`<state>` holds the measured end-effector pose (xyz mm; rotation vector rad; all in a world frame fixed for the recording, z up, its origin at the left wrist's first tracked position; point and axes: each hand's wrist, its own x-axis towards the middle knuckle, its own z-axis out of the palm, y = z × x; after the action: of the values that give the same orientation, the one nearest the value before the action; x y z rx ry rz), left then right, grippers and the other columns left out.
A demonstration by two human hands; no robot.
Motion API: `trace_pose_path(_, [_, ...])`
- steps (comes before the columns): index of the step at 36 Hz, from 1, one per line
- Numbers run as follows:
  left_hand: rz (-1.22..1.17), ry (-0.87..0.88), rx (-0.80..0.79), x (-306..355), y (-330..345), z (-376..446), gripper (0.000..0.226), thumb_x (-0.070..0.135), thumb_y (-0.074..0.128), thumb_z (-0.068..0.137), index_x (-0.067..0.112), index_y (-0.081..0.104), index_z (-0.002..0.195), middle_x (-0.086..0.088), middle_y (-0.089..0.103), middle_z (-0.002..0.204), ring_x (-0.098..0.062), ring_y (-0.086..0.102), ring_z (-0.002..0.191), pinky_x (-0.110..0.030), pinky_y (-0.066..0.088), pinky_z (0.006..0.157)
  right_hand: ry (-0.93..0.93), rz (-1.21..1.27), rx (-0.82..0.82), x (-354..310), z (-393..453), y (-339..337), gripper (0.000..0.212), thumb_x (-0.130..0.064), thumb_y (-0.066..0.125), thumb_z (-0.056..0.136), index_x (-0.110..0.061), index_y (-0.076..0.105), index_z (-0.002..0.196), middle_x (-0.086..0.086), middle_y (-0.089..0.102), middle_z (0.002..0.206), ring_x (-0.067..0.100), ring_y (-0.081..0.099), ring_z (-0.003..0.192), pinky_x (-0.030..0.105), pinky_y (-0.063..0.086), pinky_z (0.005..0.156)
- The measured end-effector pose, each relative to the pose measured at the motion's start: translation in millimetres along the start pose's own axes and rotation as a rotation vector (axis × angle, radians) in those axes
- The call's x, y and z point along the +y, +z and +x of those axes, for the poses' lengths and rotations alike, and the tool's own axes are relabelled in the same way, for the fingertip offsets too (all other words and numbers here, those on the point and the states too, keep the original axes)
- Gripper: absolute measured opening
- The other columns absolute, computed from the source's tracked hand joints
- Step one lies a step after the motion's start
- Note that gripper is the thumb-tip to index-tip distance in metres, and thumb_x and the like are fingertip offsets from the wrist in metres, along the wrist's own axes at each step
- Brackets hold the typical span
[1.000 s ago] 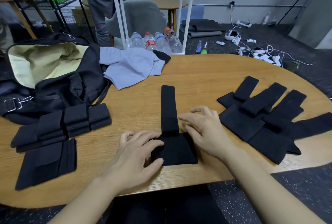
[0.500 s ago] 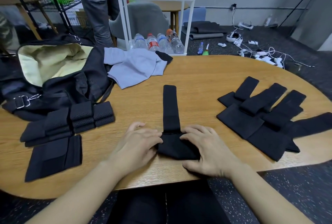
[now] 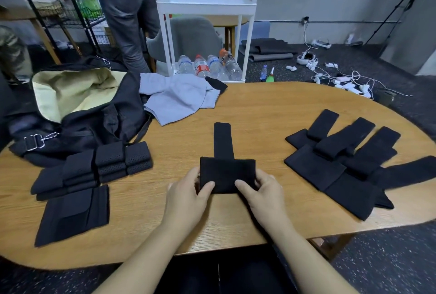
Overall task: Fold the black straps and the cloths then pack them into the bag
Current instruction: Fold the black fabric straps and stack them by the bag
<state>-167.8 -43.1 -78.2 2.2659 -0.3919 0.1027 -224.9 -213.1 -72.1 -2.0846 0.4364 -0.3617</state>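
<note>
A black strap [image 3: 227, 173] is lying on the tabletop [image 3: 259, 114], its wide folded end pinched between both hands while its narrow tail is pointing away from them. The left hand [image 3: 186, 195] is gripping the left edge, thumb on top; the right hand [image 3: 263, 193] is gripping the right edge likewise. Left of the hands, folded straps [image 3: 94, 168] are sitting, apparently stacked, before an open bag [image 3: 77, 107]. Right of the hands, unfolded straps [image 3: 349, 161] are lying overlapped. Beyond, a grey cloth [image 3: 179, 98] is resting.
</note>
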Motion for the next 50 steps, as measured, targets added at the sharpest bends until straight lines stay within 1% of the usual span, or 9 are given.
trace_pose_path(4, [0.004, -0.068, -0.008, 10, 0, 7, 0.043, 0.03, 0.066, 0.092, 0.026, 0.056, 0.133, 0.031, 0.052, 0.079, 0.004, 0.055, 0.081, -0.035, 0.047, 0.092, 0.066, -0.165, 0.07, -4, 9, 7, 0.025, -0.041, 0.066, 0.087, -0.028, 0.065, 0.108, -0.011, 0.066, 0.092, 0.011, 0.052, 0.101, 0.039, 0.045, 0.092])
trace_pose_path(9, [0.179, -0.091, -0.015, 13, -1, 11, 0.059, 0.042, 0.059, 0.095, 0.025, 0.039, 0.147, 0.011, 0.066, 0.11, -0.01, 0.059, 0.11, -0.032, 0.033, 0.103, 0.138, -0.288, 0.062, -12, 13, 8, 0.043, -0.047, 0.063, 0.089, -0.03, 0.058, 0.128, -0.01, 0.055, 0.095, 0.016, 0.049, 0.109, 0.03, 0.039, 0.088])
trace_pose_path(12, [0.317, -0.033, -0.027, 14, -3, 13, 0.049, 0.044, 0.052, 0.097, 0.029, 0.042, 0.143, 0.012, 0.059, 0.101, -0.011, 0.056, 0.099, -0.027, 0.024, 0.084, 0.172, -0.338, 0.065, -12, 15, 10, 0.054, -0.053, 0.062, 0.088, -0.034, 0.05, 0.137, -0.002, 0.059, 0.107, 0.018, 0.048, 0.11, 0.028, 0.038, 0.086])
trace_pose_path(20, [0.565, 0.001, -0.113, 10, -5, 15, 0.049, 0.051, 0.037, 0.1, 0.037, 0.039, 0.146, 0.01, 0.046, 0.1, -0.012, 0.045, 0.107, -0.033, 0.025, 0.084, 0.018, -0.546, 0.07, -12, 15, 9, 0.061, -0.051, 0.056, 0.093, -0.028, 0.038, 0.146, -0.002, 0.06, 0.117, 0.018, 0.045, 0.11, 0.031, 0.038, 0.089])
trace_pose_path(26, [0.482, 0.188, -0.126, -1, -3, 17, 0.043, 0.039, 0.04, 0.1, 0.03, 0.048, 0.142, 0.004, 0.033, 0.154, -0.015, 0.026, 0.141, -0.037, 0.014, 0.103, -0.314, -0.626, 0.164, 6, 14, 16, 0.033, -0.023, 0.068, 0.087, -0.023, 0.065, 0.12, 0.002, 0.06, 0.118, 0.028, 0.052, 0.106, 0.04, 0.038, 0.077])
trace_pose_path(30, [0.487, 0.268, -0.323, -7, -6, 15, 0.08, 0.057, -0.007, 0.085, 0.031, 0.024, 0.155, 0.013, 0.006, 0.162, -0.002, -0.001, 0.149, -0.032, -0.009, 0.115, -0.448, -0.689, 0.031, 9, 16, 17, 0.034, -0.03, 0.04, 0.095, -0.023, 0.064, 0.119, -0.005, 0.059, 0.134, 0.024, 0.046, 0.123, 0.047, 0.036, 0.087])
trace_pose_path(32, [0.502, 0.274, -0.366, -10, -10, 18, 0.087, 0.062, -0.012, 0.081, 0.03, 0.016, 0.156, 0.014, 0.001, 0.162, 0.0, -0.004, 0.148, -0.031, -0.011, 0.116, -0.438, -0.706, -0.038, 10, 17, 15, 0.042, -0.033, 0.032, 0.096, -0.023, 0.064, 0.121, -0.008, 0.06, 0.133, 0.023, 0.049, 0.124, 0.043, 0.029, 0.089])
trace_pose_path(44, [0.621, 0.414, -0.494, -11, -40, 12, 0.099, 0.084, 0.007, 0.075, 0.029, 0.025, 0.154, 0.012, 0.013, 0.161, -0.006, 0.009, 0.149, -0.03, -0.01, 0.113, -0.446, -0.73, -0.176, 5, -3, 0, 0.056, -0.049, 0.026, 0.094, -0.024, 0.058, 0.133, -0.01, 0.052, 0.142, 0.025, 0.041, 0.128, 0.044, 0.019, 0.095])
trace_pose_path(50, [0.768, 0.628, -0.396, -13, -49, -2, 0.066, 0.062, 0.036, 0.091, 0.014, 0.066, 0.126, -0.004, 0.061, 0.134, -0.019, 0.057, 0.125, -0.035, 0.021, 0.105, -0.478, -0.72, -0.285, 4, -20, -13, 0.071, -0.064, 0.029, 0.086, -0.024, 0.05, 0.141, -0.012, 0.042, 0.15, 0.023, 0.033, 0.134, 0.043, 0.014, 0.102])
